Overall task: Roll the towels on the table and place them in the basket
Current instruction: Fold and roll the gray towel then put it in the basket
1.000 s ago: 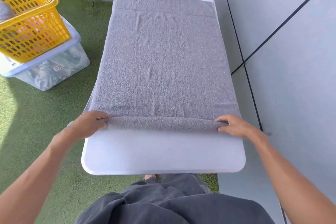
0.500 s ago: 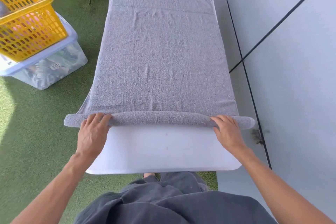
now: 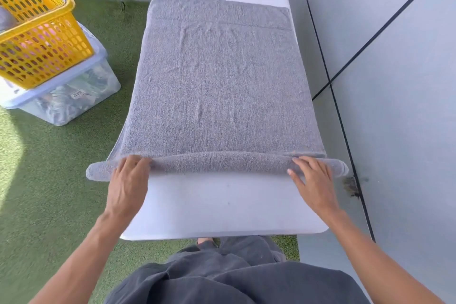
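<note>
Head view, looking down along a white table (image 3: 222, 205) that runs from the bottom centre of the frame up to the top centre. A grey towel (image 3: 219, 81) lies flat along the table and covers most of it, leaving a bare strip at the top and a wider bare strip at the bottom. The towel's lower edge is turned into a narrow roll (image 3: 217, 163) lying across the table, its two ends sticking out past the table's left and right edges.

Left hand (image 3: 127, 180), lower left of centre: palm down, fingers straight and close together, fingertips resting on the left part of the roll. Nothing is gripped or pinched. Right hand (image 3: 313, 180), lower right of centre: palm down, fingers spread and nearly straight, fingertips on the right part of the roll, also pressing rather than grasping.

Upper left of the frame: a yellow basket (image 3: 53, 39) with slotted walls sits tilted on top of a clear lidded box (image 3: 71, 96), both on green turf (image 3: 49, 192). Something grey and something pink show inside the basket; cannot tell what they are. Grey wall panels (image 3: 394, 81) fill the right side of the frame.
</note>
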A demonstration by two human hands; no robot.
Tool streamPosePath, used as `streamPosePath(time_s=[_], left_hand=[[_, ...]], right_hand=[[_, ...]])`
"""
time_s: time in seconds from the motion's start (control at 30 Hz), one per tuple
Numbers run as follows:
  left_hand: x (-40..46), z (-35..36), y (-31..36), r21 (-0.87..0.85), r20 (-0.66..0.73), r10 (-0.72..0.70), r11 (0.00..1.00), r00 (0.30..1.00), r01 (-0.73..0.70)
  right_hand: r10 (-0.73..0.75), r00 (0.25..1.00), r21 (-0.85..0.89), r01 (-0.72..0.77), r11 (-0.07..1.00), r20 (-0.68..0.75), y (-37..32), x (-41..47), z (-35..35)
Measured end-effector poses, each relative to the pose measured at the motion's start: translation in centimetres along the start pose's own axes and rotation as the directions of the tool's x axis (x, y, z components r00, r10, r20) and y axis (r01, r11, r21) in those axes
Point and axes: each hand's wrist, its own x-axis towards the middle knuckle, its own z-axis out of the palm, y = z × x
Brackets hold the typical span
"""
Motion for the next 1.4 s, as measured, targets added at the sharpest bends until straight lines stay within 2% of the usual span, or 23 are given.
streamPosePath(time_s=[0.07,0.23,0.33,0.4,0.47,0.5,0.53,0.57,0.63,0.7,0.73,0.8,0.9,1.0,1.07,1.13,1.2,1.23,1.27,1.33,1.4], left_hand=[[-1.7,0.9,0.2,0.003,0.013,0.013,1.000,1.000,-0.013],[-1.3,1.3,-0.9,0.055,0.134,0.008,0.998,0.991,-0.015],[0.3,0.4,-1.5,0.055,0.238,-0.032,0.998,0.971,0.019],[1.5,-0.5,-2.5,-0.015,0.396,-0.056,0.998,0.916,0.067],[2.7,-1.6,-3.0,-0.103,0.556,-0.088,0.980,0.826,0.173],[3.1,-1.8,-2.9,-0.163,0.573,-0.095,0.960,0.814,0.227],[3.2,-2.0,-2.7,-0.227,0.539,-0.102,0.939,0.836,0.260],[3.0,-2.0,-2.5,-0.263,0.443,-0.108,0.934,0.890,0.244],[2.2,-1.5,-2.0,-0.148,0.177,-0.097,0.981,0.979,0.124],[0.6,-0.5,-1.3,0.045,0.028,-0.056,0.997,0.998,0.055],[-0.1,0.0,-0.9,0.072,0.008,-0.039,0.997,0.999,0.039],[-1.4,0.4,-0.2,0.049,-0.010,-0.016,0.999,1.000,0.016],[-1.8,0.7,-0.3,0.043,0.086,-0.017,0.999,0.996,0.013],[-0.7,0.3,-0.8,0.039,0.160,-0.047,0.998,0.986,0.041],[0.5,-0.2,-1.5,0.025,0.208,-0.038,0.999,0.977,0.034],[1.8,-1.1,-2.3,-0.026,0.278,-0.016,0.999,0.961,0.024],[3.3,-2.2,-2.6,-0.076,0.390,-0.068,0.991,0.918,0.106],[4.2,-2.6,-2.7,-0.076,0.456,-0.118,0.982,0.882,0.171],[4.9,-2.8,-2.8,-0.067,0.507,-0.159,0.973,0.847,0.222],[5.5,-2.9,-2.9,-0.088,0.496,-0.197,0.957,0.845,0.275],[4.7,-2.9,-2.7,-0.096,0.301,-0.153,0.977,0.941,0.190]], right_hand=[[-0.050,0.998,-0.039,0.052,0.998,0.046,0.6,-1.3,0.5],[-0.050,0.995,-0.004,0.051,0.999,0.082,0.9,0.1,-0.2],[-0.077,0.972,0.034,0.071,0.997,0.220,1.4,1.5,-1.5],[-0.039,0.913,0.079,0.007,0.997,0.406,2.3,2.5,-2.7],[0.023,0.800,0.138,-0.131,0.982,0.600,3.0,3.6,-3.8],[0.031,0.774,0.196,-0.199,0.960,0.633,3.2,4.1,-4.0],[0.036,0.792,0.265,-0.246,0.932,0.610,3.2,4.4,-4.1],[0.056,0.845,0.328,-0.266,0.907,0.532,3.1,4.5,-3.9],[0.102,0.959,0.364,-0.198,0.910,0.265,2.5,4.2,-3.3],[0.068,0.997,0.222,-0.075,0.972,0.039,1.7,3.0,-2.3],[0.038,0.999,0.147,-0.037,0.988,-0.008,1.3,2.1,-1.8],[-0.035,0.999,0.013,0.035,0.999,-0.004,0.9,0.2,-0.5],[-0.116,0.991,-0.093,0.122,0.988,0.061,1.5,-1.2,0.7],[-0.058,0.987,0.035,0.053,0.998,0.153,2.3,0.7,0.2],[-0.101,0.961,0.112,0.074,0.991,0.256,3.0,2.0,-0.9],[-0.137,0.895,0.188,0.061,0.980,0.424,3.5,3.3,-2.8],[-0.094,0.768,0.257,-0.094,0.962,0.634,3.7,4.6,-4.8],[-0.086,0.730,0.285,-0.153,0.946,0.678,3.6,5.2,-5.3],[-0.077,0.737,0.315,-0.190,0.930,0.672,3.7,5.8,-5.2],[0.000,0.846,0.357,-0.225,0.906,0.534,3.4,5.8,-4.4],[0.039,0.964,0.331,-0.127,0.935,0.262,2.9,4.7,-3.1]])
